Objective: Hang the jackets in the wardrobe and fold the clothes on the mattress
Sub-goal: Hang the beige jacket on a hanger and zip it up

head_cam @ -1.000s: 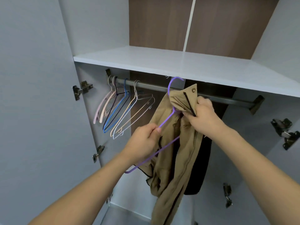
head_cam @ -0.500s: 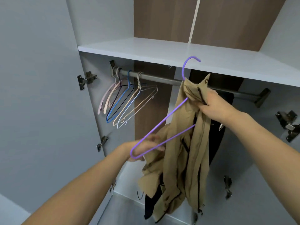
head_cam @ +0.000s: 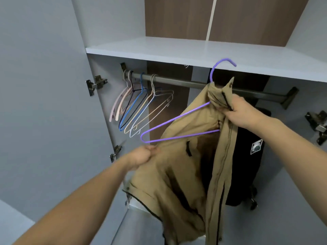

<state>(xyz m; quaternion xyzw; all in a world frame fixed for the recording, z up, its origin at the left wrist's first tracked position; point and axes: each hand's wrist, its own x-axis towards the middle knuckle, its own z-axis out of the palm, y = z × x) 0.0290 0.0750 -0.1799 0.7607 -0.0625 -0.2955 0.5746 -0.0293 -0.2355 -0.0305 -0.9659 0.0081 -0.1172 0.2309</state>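
**Q:** What occupies the left of the figure?
**A:** The open grey wardrobe door (head_cam: 44, 103) with its metal hinges (head_cam: 96, 84). Beside it, a cluster of empty thin wire hangers (head_cam: 141, 110) in pink, blue, beige and white hangs at the left end of the dark metal clothes rail (head_cam: 177, 82), under the white shelf (head_cam: 194, 50).

**Q:** And the left hand?
**A:** The left hand (head_cam: 141, 156) is low and slightly blurred; its curled fingers pinch the left edge of the tan zip-front fabric jacket (head_cam: 177, 174), just below the lower corner of the purple wire hanger (head_cam: 177, 121).

**Q:** Where does the jacket sit?
**A:** In front of the wardrobe interior, held up and not on the rail. The purple hanger's right arm is inside the jacket; its left arm is bare, and its hook rises above the collar in front of the shelf edge.

**Q:** The right hand?
**A:** The right hand (head_cam: 238, 110) grips the bunched collar at the hanger's neck, fingers closed round the fabric.

**Q:** Farther right?
**A:** A black jacket with a white diamond patch (head_cam: 251, 156) hangs behind the tan one; more hinges (head_cam: 318, 124) are at the right edge.
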